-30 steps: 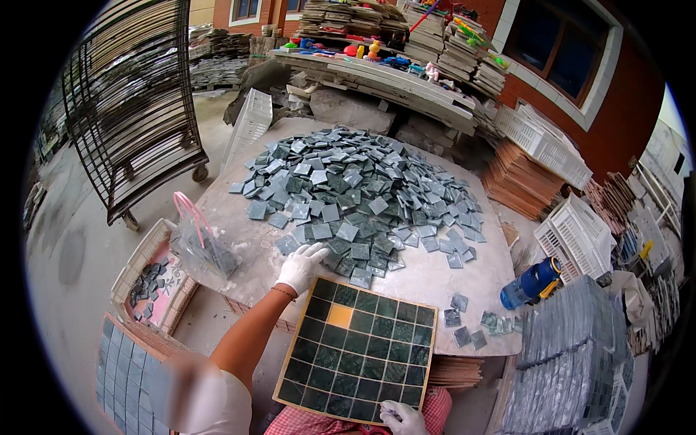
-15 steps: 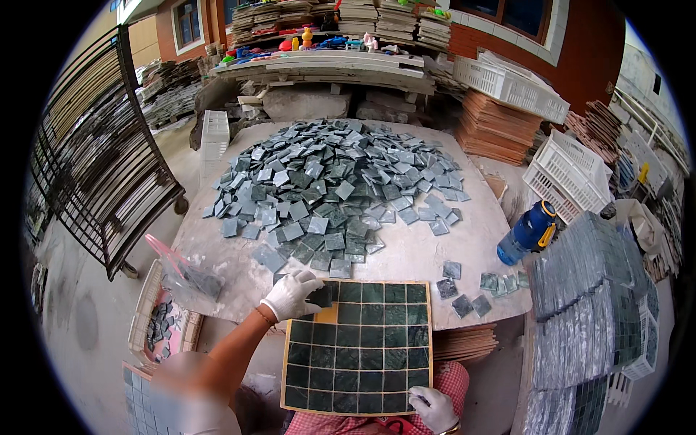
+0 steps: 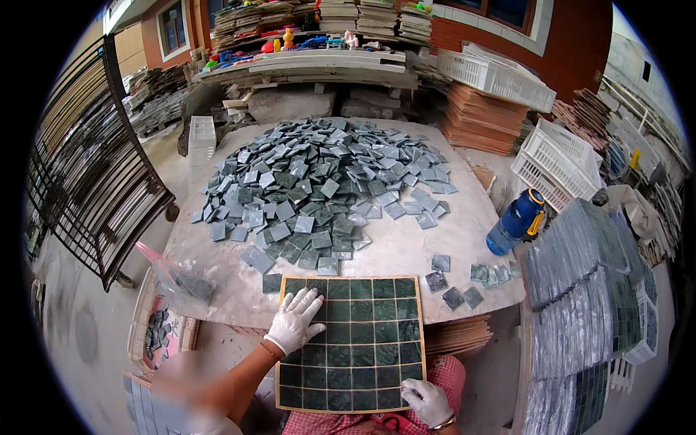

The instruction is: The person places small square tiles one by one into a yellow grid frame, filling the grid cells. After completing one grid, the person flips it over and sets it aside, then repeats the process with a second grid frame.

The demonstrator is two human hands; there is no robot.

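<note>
A square grid board with a tan frame leans from my lap onto the table's front edge, every cell holding a dark green square tile. My left hand, in a white glove, lies flat on the board's upper left tiles with fingers spread. The gloved right hand grips the board's lower right corner. Beyond the board, a big heap of loose grey-green tiles covers the pale stone table.
A few loose tiles lie right of the board beside a blue bottle. Stacked mosaic sheets and white crates stand at right. A metal rack is left, with a plastic bag at the table's left corner.
One second ago one cell of the board showed empty and my left hand was at the heap's edge. Now the board is full and that hand lies flat on it.
</note>
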